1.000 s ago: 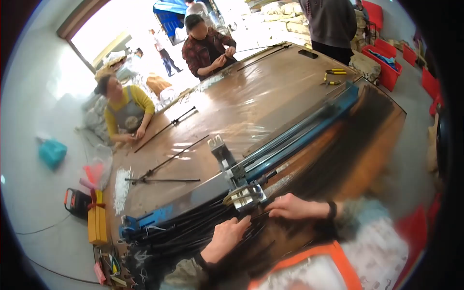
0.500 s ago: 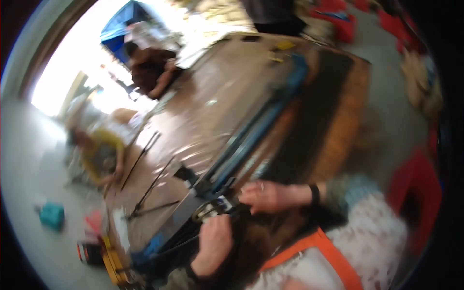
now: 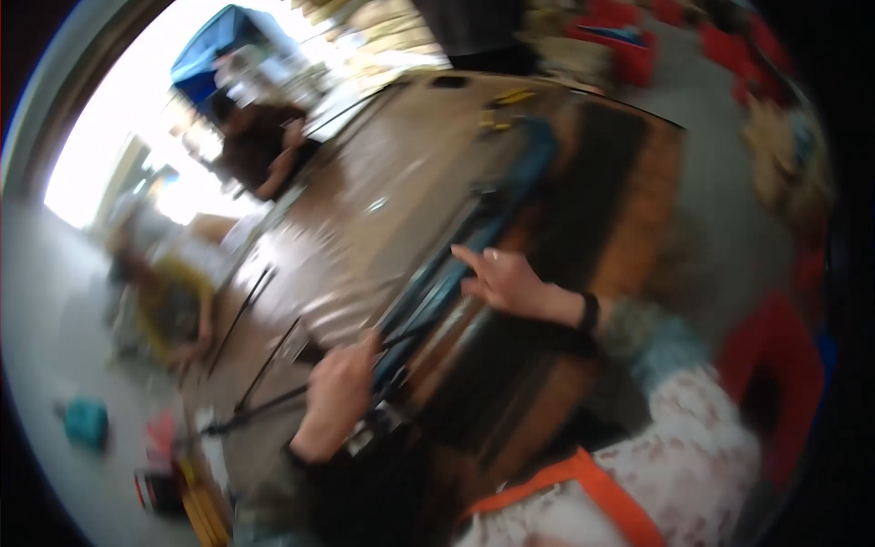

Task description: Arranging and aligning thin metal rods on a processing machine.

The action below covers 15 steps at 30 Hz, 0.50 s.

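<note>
Head view: the left hand (image 3: 339,397) was curled beside a dark rod (image 3: 406,335) near the blue rail (image 3: 436,301); blur left its grip uncertain. The right hand (image 3: 515,283), partly open with index finger extended, appeared empty. Good control likely required steady, light finger pressure, clear of the rail.

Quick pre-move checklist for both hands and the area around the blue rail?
1. Left hand grip: cannot tell; blur hides what, if anything, it holds.
2. Right hand open: ok; index finger and thumb apart.
3. Right hand off the blue rail: cannot tell; they overlap in view.
4. Yellow-handled tool away from both hands: ok, toward the far end.
5. Yellow-sleeved co-worker away from rail: ok.
6. Sharp view: not ok, blurred.
</note>
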### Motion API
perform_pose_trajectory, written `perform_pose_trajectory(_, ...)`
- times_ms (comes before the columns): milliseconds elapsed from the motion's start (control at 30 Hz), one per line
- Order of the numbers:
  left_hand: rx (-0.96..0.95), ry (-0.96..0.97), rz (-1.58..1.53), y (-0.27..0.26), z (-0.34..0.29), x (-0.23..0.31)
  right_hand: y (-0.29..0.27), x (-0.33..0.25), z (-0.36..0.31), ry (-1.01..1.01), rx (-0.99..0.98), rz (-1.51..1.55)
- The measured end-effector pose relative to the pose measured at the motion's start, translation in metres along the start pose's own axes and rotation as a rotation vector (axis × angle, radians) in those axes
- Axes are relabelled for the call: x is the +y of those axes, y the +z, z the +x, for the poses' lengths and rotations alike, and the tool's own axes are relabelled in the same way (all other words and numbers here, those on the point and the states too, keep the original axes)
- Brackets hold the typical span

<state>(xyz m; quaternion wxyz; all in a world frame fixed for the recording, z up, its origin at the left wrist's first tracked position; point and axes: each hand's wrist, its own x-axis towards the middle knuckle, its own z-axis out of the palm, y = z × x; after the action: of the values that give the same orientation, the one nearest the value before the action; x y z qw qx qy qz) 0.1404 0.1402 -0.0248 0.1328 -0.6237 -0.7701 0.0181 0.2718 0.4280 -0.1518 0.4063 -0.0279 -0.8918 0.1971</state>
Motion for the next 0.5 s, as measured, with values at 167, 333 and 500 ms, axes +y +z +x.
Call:
perform_pose_trajectory(167, 0.071, -0.058, 0.032, -0.026, -0.014, -0.012, -0.015, 0.012, 0.002, -0.143, -0.157, 0.413)
perform_pose_trajectory(333, 0.112, -0.102, 0.107, -0.019, -0.041, 0.005, 0.005, -0.072, 0.030, -0.291, 0.115, 0.484)
perform_pose_trajectory(500, 0.130, -0.248, 0.176, -0.040, -0.082, -0.011, 0.015, -0.059, 0.028, -0.250, -0.001, 0.387)
